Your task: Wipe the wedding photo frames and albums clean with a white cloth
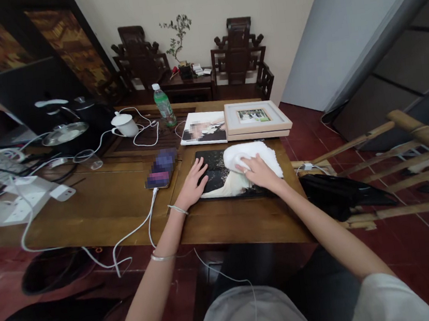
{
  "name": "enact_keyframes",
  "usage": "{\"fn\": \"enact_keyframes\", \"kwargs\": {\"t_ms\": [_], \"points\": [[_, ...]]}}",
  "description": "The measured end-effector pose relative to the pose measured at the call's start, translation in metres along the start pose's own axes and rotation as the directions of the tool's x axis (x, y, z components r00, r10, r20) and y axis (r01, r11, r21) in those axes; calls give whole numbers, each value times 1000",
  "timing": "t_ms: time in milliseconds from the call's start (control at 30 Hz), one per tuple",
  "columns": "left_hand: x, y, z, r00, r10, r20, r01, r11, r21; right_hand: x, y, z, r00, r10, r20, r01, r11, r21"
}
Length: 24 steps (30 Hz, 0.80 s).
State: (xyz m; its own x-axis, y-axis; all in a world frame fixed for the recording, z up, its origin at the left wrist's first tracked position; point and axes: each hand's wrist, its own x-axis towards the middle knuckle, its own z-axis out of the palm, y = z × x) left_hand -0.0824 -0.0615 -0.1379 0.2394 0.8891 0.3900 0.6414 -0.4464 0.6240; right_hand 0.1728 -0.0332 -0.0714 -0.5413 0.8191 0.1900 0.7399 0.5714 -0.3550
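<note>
A dark picture panel [216, 173] lies flat on the wooden table [126, 207] in front of me. My left hand [193, 184] rests open on its left edge, fingers spread flat. My right hand [258, 171] presses a white cloth [253, 154] onto the panel's right part, fingers curled into the cloth. Beyond the panel lie a white-edged photo print [203, 128] and a light wooden picture frame [256, 119], side by side.
A phone [161, 169] on a white cable lies left of the panel. Farther left are power strips [20, 205], a kettle [76, 120], a white teapot [126, 124] and a green bottle [164, 105]. Bamboo furniture [413, 157] stands to the right, dark chairs at the far wall.
</note>
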Motion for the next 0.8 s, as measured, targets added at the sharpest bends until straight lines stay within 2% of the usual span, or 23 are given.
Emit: {"fn": "enact_keyframes", "kwargs": {"t_ms": [133, 233, 333, 433, 600, 700, 800], "points": [[0, -5, 1, 1000, 3, 22, -3, 1000, 17, 40, 10, 1, 998, 44, -42, -45, 999, -11], [1, -7, 2, 1000, 12, 25, -13, 999, 36, 41, 9, 4, 997, 47, -59, -48, 999, -16], [1, -7, 2, 1000, 7, 12, -7, 1000, 30, 18, -1, 10, 998, 18, -55, -19, 1000, -17], [0, -7, 2, 1000, 7, 11, -7, 1000, 27, -20, -20, 14, 999, -31, -31, 31, 999, 4], [0, -7, 3, 1000, -4, 13, 4, 999, 43, -77, -55, 8, 989, -137, 61, 129, 984, 120], [0, -8, 4, 1000, -3, 14, 3, 999, 40, -84, -64, 2, 982, -165, 97, 148, 976, 159], [1, -9, 4, 1000, 4, 16, -5, 999, 33, -65, -59, 3, 984, -142, 111, 130, 986, 107]]}}
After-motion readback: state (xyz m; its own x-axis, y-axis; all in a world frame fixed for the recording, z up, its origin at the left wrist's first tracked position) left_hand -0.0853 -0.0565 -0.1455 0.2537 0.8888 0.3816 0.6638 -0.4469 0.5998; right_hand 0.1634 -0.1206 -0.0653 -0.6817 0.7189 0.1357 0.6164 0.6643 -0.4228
